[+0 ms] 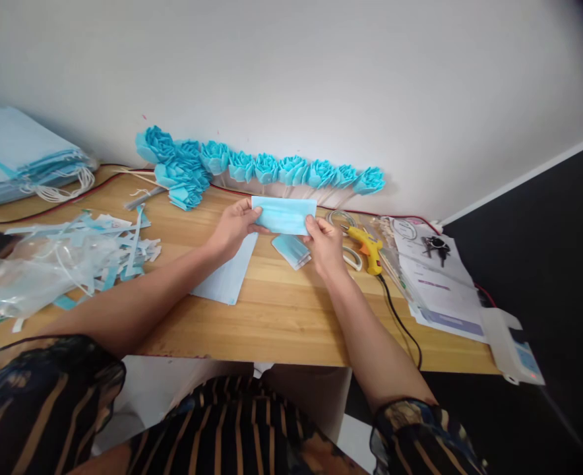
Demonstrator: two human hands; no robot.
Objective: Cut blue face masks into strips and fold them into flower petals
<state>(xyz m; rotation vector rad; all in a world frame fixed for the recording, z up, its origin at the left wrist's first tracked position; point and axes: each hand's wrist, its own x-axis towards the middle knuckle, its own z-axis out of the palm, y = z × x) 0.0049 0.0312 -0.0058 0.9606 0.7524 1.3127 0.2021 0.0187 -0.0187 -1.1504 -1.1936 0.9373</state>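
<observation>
A light blue pleated face mask (282, 215) is stretched level between my two hands, above the wooden table. My left hand (236, 227) pinches its left edge between thumb and fingers. At its right edge, my right hand (325, 243) grips it the same way. No ear loops can be made out on it. Below the mask lies a smaller folded blue piece (291, 251), close to my right hand. A flat pale blue sheet (229, 274) rests on the table under my left hand, partly hidden by my left forearm.
Blue flowers (266, 169) on sticks line the wall. At left are a stack of blue sheets (22, 148), a plastic bag (39, 267) and cut scraps (136, 254). A yellow glue gun (368, 248) with its black cord, papers (434, 284) and keys (437, 245) lie right.
</observation>
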